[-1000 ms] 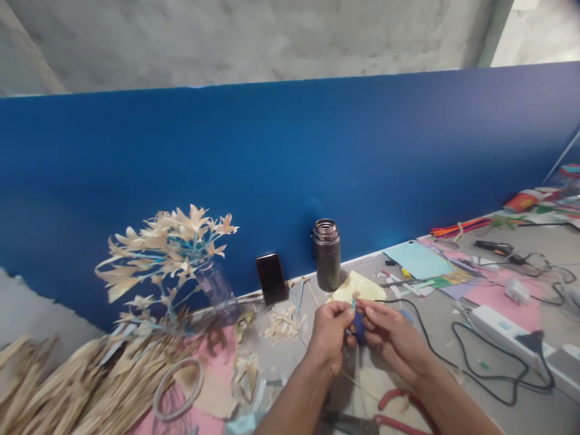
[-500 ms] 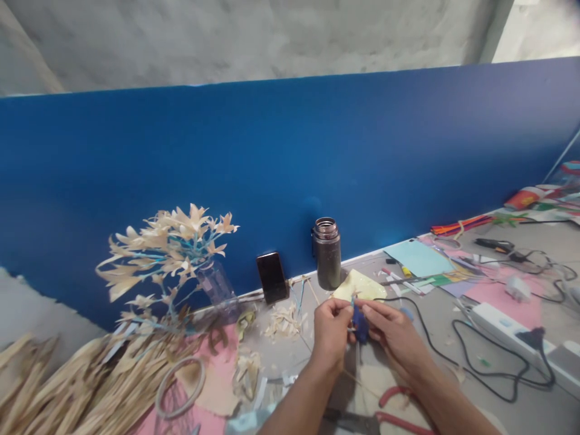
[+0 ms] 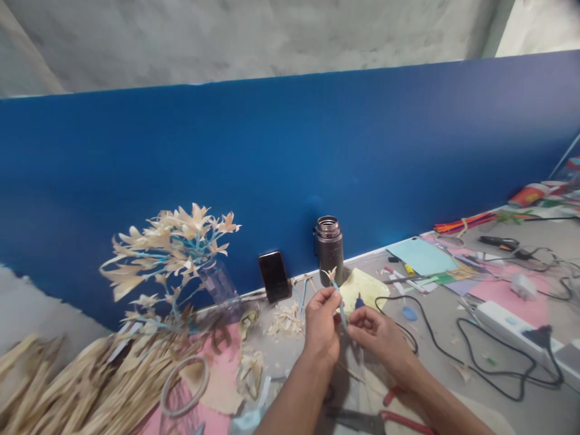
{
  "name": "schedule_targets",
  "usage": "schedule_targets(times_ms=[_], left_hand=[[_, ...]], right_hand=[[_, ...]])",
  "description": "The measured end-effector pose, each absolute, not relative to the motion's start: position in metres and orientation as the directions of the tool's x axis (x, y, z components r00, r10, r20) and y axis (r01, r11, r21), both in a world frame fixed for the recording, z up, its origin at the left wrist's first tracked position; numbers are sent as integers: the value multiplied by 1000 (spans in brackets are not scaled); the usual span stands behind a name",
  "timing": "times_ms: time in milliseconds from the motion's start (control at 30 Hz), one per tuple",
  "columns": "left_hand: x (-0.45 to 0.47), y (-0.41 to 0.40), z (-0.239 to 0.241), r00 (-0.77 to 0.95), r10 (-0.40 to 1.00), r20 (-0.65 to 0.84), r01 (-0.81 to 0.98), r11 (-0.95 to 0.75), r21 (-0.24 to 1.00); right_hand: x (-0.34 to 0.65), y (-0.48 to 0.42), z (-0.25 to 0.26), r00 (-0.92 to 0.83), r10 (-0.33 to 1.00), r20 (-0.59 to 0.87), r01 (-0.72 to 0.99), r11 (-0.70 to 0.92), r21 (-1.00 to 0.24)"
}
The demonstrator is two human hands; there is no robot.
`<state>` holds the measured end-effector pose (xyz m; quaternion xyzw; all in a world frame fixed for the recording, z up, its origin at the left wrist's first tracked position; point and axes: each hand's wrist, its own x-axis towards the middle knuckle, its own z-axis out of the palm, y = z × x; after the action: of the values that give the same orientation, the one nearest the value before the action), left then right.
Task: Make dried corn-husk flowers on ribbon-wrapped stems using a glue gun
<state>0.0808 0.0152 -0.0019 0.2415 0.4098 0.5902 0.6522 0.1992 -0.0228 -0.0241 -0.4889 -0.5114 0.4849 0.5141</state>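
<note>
My left hand point(image 3: 322, 320) pinches a small pale flower point(image 3: 332, 275) by its thin, light-blue stem point(image 3: 342, 305), near the top. The flower stands upright in front of the dark bottle. Lower down, my right hand point(image 3: 378, 332) has its fingertips closed at the stem's lower part. Just past its fingers shows a blue tool point(image 3: 359, 301) with a narrow pointed tip; its lower part is hidden, and I cannot tell whether the right hand grips it. Below my hands lie red-handled pliers point(image 3: 403, 420), partly covered by my right arm.
A clear vase point(image 3: 220, 284) holds a bunch of pale flowers point(image 3: 181, 241). Near the blue partition stand a phone point(image 3: 273, 277) and an uncapped bottle point(image 3: 330, 251). Dried husks point(image 3: 90, 386) and a tape ring point(image 3: 185, 386) lie left. A black cable point(image 3: 435, 341) and power strip point(image 3: 510, 326) occupy the right.
My left hand has raised the flower, so its bloom and stem now show above the fingers. My right hand has shifted slightly lower, and the blue tool shows less of its body.
</note>
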Motion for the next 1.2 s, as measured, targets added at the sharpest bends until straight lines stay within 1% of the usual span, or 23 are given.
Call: schedule_targets(times_ms=[67, 167, 333, 500, 567, 633, 733, 867, 1067, 1200], left_hand=[[78, 16, 0, 12, 966, -257, -611, 211, 763], [75, 18, 4, 68, 959, -274, -653, 251, 715], [72, 18, 8, 79, 950, -301, -694, 269, 667], [72, 19, 7, 65, 952, -299, -724, 251, 642], [72, 20, 6, 73, 955, -289, -737, 247, 629], [72, 20, 6, 79, 960, -270, -744, 237, 625], [72, 20, 6, 80, 970, -228, -736, 212, 643], [74, 19, 6, 61, 982, -180, -706, 170, 688], [78, 19, 2, -4, 990, -140, -663, 102, 742], [77, 19, 2, 17, 993, -119, -631, 103, 769]], right_hand=[[197, -23, -29, -27, 998, 52, 17, 53, -998], [195, -22, -34, -69, 997, 39, -6, 39, -999], [198, -19, -34, 33, 999, 39, 81, 36, -996], [200, -17, -33, 62, 997, 37, 87, 31, -996], [201, -17, -32, 79, 995, 63, 152, 51, -987], [203, -18, -31, 116, 988, 105, 258, 72, -963], [206, -21, -27, 157, 974, 161, 381, 90, -920], [208, -22, -25, 134, 974, 181, 454, 102, -885], [209, -21, -26, 113, 977, 181, 466, 109, -878], [209, -21, -22, 59, 987, 152, 426, 113, -898]])
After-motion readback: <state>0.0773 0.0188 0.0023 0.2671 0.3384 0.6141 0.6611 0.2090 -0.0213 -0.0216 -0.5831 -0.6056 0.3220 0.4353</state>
